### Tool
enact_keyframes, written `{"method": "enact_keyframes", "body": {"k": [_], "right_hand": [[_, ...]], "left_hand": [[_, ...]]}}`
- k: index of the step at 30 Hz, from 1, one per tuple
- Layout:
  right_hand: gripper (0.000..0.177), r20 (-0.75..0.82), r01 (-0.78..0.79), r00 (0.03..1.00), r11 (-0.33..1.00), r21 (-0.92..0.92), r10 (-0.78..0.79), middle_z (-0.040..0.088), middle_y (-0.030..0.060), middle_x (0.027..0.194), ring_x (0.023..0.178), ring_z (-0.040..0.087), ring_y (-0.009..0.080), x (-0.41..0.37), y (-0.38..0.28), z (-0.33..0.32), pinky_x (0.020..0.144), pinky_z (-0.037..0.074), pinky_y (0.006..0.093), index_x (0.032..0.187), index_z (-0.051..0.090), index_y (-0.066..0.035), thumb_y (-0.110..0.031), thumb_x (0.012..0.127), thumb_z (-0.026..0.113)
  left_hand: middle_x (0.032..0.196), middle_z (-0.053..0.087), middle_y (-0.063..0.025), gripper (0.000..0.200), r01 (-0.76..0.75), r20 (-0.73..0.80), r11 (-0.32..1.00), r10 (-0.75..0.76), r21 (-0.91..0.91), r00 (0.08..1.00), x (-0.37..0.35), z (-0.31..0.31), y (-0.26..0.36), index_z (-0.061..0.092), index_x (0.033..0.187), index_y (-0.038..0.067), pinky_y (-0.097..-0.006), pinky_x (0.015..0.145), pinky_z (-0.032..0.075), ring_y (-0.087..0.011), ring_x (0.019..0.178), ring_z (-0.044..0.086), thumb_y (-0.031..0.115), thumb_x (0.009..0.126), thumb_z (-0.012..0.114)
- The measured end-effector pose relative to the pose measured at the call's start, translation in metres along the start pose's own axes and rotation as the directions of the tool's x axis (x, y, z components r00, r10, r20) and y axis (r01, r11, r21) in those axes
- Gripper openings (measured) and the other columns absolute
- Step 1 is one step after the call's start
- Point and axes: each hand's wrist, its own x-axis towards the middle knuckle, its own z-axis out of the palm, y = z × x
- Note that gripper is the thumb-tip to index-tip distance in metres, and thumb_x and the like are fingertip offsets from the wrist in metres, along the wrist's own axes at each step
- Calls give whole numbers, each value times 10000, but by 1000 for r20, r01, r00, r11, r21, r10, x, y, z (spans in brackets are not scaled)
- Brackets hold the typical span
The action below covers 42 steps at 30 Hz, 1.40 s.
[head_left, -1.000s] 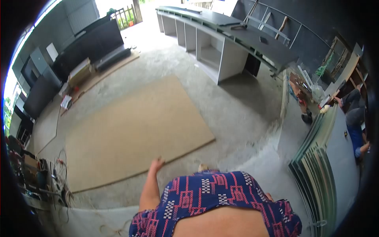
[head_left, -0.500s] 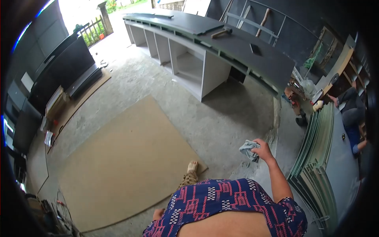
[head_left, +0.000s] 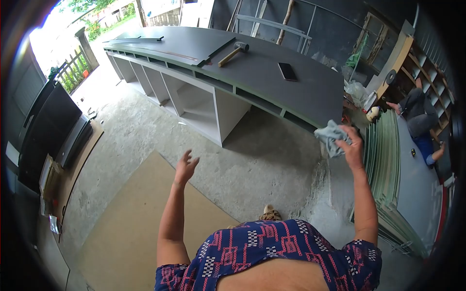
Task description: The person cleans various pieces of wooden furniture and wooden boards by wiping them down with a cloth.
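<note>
My right hand (head_left: pixel 353 145) grips a crumpled light blue-grey cloth (head_left: pixel 332 138), raised beside the near right corner of a long dark-topped cabinet (head_left: pixel 301 92). My left hand (head_left: pixel 186 167) is held out in the air over the floor, fingers apart, with nothing in it. On the dark top lie a hammer (head_left: pixel 234 54) with a wooden handle and a black phone (head_left: pixel 287 72). Further left on the same top rests a flat dark panel (head_left: pixel 184 46). White open compartments (head_left: pixel 199 109) show under the top.
A brown board (head_left: pixel 145 213) lies on the concrete floor. Stacked green-edged panels (head_left: pixel 381 160) stand at the right, with another person (head_left: pixel 422 121) beyond them near wooden shelving (head_left: pixel 427 72). Black panels (head_left: pixel 51 126) lean at the left. A foot (head_left: pixel 268 209) shows below me.
The cabinet looks nearer. My right hand has risen with the cloth towards the cabinet's corner. My left hand has come up from beside my body and is spread in front of me.
</note>
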Motion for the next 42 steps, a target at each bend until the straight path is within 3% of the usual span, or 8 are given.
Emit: {"method": "enact_keyframes", "body": {"k": [9, 19, 22, 24, 25, 26, 33, 42], "right_hand": [[488, 338, 416, 896, 810, -414, -287, 440, 173, 1223, 1118, 461, 342, 109, 139, 14, 963, 376, 383, 1148, 568, -89, 0, 669, 596], [421, 639, 638, 610, 769, -47, -468, 504, 156, 1200, 1139, 471, 332, 247, 229, 53, 958, 371, 439, 1101, 597, -189, -155, 688, 675], [245, 445, 618, 730, 779, -107, -519, 564, 136, 1051, 1004, 523, 295, 354, 337, 53, 885, 416, 386, 967, 610, -59, -46, 723, 580], [179, 49, 19, 999, 931, -365, -1, 587, 174, 866, 845, 555, 304, 411, 396, 14, 772, 445, 377, 862, 602, 32, -94, 808, 486], [257, -39, -126, 991, 762, -635, 131, 583, 216, 917, 806, 576, 328, 438, 464, -18, 694, 455, 415, 840, 606, 42, -177, 844, 470], [263, -333, -639, 769, 680, -359, 546, 574, 227, 989, 796, 591, 345, 451, 458, -52, 646, 469, 431, 849, 619, 27, -199, 833, 486], [297, -34, 258, 962, 945, -203, -270, 510, 102, 998, 953, 531, 271, 433, 295, 38, 852, 431, 355, 976, 610, -84, 30, 705, 575], [251, 502, 687, 614, 726, 40, -609, 561, 83, 1023, 958, 525, 268, 408, 260, 159, 834, 444, 362, 863, 685, -171, -50, 661, 599]], "left_hand": [[1257, 473, -206, 765, -459, 131, 881, 445, 117, 886, 100, 121, 258, 353, 1340, 76, -416, 968, 370, -352, 1205, 413, 402, 735, 688], [1347, 375, -162, 733, -404, 228, 749, 334, 525, 915, 201, 264, 353, 347, 1347, 73, -516, 1055, 197, -382, 1332, 164, 436, 768, 614], [1362, 348, -154, 722, -357, 263, 745, 248, 564, 932, 214, 280, 364, 329, 1368, 113, -501, 1072, 168, -370, 1345, 127, 458, 788, 586], [1361, 344, -165, 714, -381, 287, 721, 257, 579, 923, 220, 288, 368, 331, 1371, 139, -508, 1070, 165, -380, 1343, 124, 463, 788, 585], [1360, 342, -171, 710, -394, 299, 709, 263, 585, 917, 223, 292, 368, 331, 1372, 151, -511, 1070, 164, -385, 1342, 123, 466, 788, 584], [1366, 326, -191, 690, -424, 315, 690, 287, 587, 904, 226, 297, 366, 332, 1373, 186, -535, 1063, 155, -398, 1339, 125, 481, 795, 569], [1414, 246, -228, 695, -462, 279, 678, 368, 572, 887, 244, 334, 366, 305, 1386, 252, -608, 1034, 103, -398, 1352, 95, 538, 798, 539], [1422, 218, -253, 694, -456, 353, 687, 298, 566, 887, 246, 333, 367, 380, 1348, 167, -722, 952, 55, -371, 1363, 85, 578, 801, 497]]}}
